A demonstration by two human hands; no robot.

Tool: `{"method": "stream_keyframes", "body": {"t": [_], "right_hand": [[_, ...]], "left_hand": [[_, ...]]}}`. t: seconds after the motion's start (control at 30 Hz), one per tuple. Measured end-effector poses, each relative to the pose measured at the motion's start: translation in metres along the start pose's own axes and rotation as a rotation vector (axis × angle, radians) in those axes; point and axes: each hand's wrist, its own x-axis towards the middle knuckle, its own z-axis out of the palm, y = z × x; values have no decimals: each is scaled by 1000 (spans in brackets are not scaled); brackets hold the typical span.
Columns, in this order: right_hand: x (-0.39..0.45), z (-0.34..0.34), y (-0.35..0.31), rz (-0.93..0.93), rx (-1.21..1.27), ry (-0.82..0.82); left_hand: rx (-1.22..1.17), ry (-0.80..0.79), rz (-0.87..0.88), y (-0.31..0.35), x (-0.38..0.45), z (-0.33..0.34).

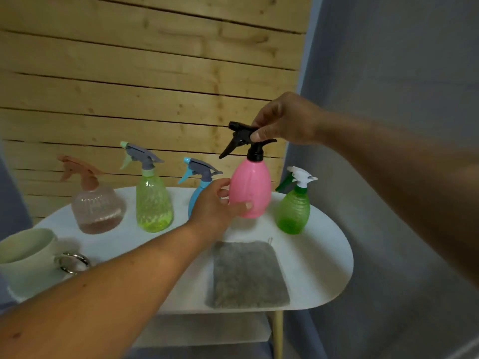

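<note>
- Two hands on one pink bottle (pixel 251 190), ahead of the person over the far side of the table (pixel 324 268), between blue bottle (pixel 197 195) and green bottle (pixel 294 211).
- Long axis upright; black head (pixel 242 141) on top, nozzle pointing left.
- Left hand (pixel 215 203) low: thumb and fingers curled round the lower belly from the left, forearm reaching in from lower left.
- Right hand (pixel 285 120) high: fingertips pinching the rear of the head from above, wrist bent down, forearm entering from the right.
- Hands apart, stacked along the axis; probably set for twisting the head against the held body.
- Base on the table or just lifted: cannot tell.
- Cloth (pixel 246 273) nearer, in front of the bottle.
</note>
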Motion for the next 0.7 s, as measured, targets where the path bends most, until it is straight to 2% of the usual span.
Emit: {"method": "stream_keyframes", "body": {"t": [0.33, 0.7], "right_hand": [[21, 59, 69, 102, 58, -35], [22, 82, 91, 179, 67, -34]], "left_hand": [[141, -175, -92, -47, 26, 23], [240, -242, -167, -54, 38, 30]]}}
